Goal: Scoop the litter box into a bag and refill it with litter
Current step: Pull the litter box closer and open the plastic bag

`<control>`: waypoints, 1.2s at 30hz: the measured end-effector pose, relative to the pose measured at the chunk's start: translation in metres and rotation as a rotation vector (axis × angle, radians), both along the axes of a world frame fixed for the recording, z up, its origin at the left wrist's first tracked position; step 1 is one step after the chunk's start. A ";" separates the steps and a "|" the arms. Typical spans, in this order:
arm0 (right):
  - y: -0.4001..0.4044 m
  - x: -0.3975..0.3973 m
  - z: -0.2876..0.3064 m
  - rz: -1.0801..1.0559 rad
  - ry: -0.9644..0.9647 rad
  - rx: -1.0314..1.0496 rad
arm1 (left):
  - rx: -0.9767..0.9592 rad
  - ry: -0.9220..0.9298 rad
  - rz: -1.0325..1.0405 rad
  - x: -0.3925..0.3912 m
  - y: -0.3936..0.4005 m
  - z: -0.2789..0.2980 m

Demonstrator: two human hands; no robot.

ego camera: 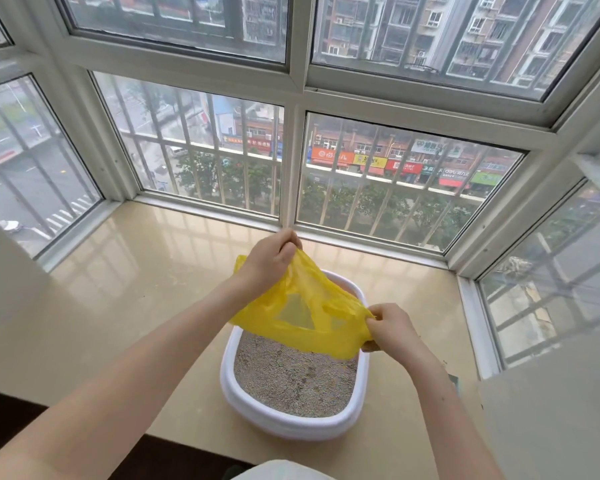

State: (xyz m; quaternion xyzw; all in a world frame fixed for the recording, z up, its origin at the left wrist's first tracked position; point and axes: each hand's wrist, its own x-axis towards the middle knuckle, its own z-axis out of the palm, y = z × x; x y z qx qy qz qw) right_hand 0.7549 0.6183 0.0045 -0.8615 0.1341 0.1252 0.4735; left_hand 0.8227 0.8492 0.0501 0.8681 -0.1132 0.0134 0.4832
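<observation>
Yellow bag (302,317) (one), 2 hands, 1 box (291,415)

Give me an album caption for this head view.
Both hands, left hand and right hand, stretch a yellow plastic bag above a white litter box.

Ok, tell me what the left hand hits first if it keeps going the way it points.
Probably the window. The left hand, gripping the bag, points away over the sill with nothing between; depth is unclear.
</observation>
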 end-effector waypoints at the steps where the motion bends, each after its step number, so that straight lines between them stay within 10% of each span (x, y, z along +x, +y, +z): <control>1: -0.001 0.002 -0.004 -0.072 -0.022 0.057 | -0.072 0.072 -0.037 -0.002 0.002 0.000; 9: -0.005 0.009 -0.003 -0.335 0.084 1.071 | 0.246 0.124 -0.075 -0.006 0.032 -0.023; 16: -0.005 0.003 -0.007 -0.118 0.323 1.085 | -0.130 0.456 0.272 0.008 0.046 -0.019; 26: -0.016 -0.001 -0.013 -0.077 0.312 1.017 | -0.757 0.949 0.082 -0.009 0.047 -0.011; 32: -0.015 0.007 -0.015 -0.370 0.111 1.070 | -0.130 0.835 -0.275 -0.016 0.059 -0.014; 36: -0.014 0.004 -0.017 -0.389 0.166 1.049 | 0.019 0.573 0.055 -0.013 0.056 -0.028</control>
